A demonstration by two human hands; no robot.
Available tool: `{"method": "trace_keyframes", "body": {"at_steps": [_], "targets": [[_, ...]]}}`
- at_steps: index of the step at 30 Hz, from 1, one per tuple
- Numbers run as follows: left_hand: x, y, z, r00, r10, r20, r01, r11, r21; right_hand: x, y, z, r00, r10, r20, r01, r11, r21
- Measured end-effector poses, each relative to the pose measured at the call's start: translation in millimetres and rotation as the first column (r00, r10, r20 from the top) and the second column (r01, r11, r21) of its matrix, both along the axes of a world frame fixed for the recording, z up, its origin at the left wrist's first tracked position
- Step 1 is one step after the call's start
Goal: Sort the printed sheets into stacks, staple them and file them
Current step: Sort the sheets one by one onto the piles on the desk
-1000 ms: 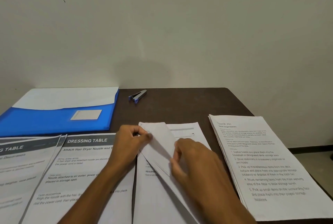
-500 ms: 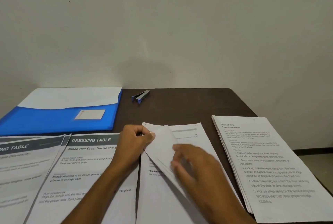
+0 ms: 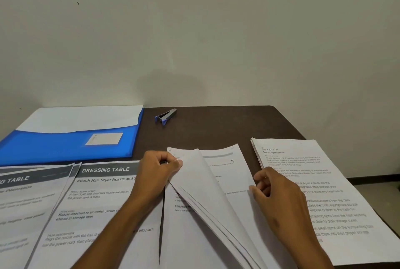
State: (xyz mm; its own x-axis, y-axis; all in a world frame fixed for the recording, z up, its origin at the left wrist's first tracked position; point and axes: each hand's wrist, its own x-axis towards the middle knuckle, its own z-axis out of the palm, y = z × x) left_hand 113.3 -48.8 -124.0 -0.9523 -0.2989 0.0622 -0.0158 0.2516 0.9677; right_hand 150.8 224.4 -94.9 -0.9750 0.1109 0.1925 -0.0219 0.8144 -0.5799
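Between the two outer piles, my left hand (image 3: pixel 157 173) pinches the far-left corner of the middle stack (image 3: pixel 218 193), thumb and forefinger closed on the lifted sheets so they stay fanned while I check what belongs together. My right hand (image 3: pixel 279 199) hangs at the stack's right edge with fingers loosely curled, holding nothing (half a second ago it lay over the fanned pages, nearer my left). The sheets have opened wider since. To the left lies the "Dressing Table" pile (image 3: pixel 104 203), to the right the "Desk Organization" pile (image 3: pixel 320 193); stapler (image 3: pixel 165 115) and blue folder (image 3: pixel 69 141) wait on the far side.
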Motion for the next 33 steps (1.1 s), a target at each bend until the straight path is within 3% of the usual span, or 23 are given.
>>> {"method": "trace_keyframes", "body": {"at_steps": [7,33], "targets": [[-0.7,0.2,0.4,1.0,0.001,0.014,-0.001,1.0,-0.004,-1.8,-5.8,4.0,0.999,-0.033,-0.027,0.031,0.998,-0.062],[-0.6,0.2,0.4,1.0,0.019,0.008,-0.019,1.0,-0.009,-11.5,-7.4,-0.7,0.999,-0.023,-0.042,0.025,0.999,0.043]]}}
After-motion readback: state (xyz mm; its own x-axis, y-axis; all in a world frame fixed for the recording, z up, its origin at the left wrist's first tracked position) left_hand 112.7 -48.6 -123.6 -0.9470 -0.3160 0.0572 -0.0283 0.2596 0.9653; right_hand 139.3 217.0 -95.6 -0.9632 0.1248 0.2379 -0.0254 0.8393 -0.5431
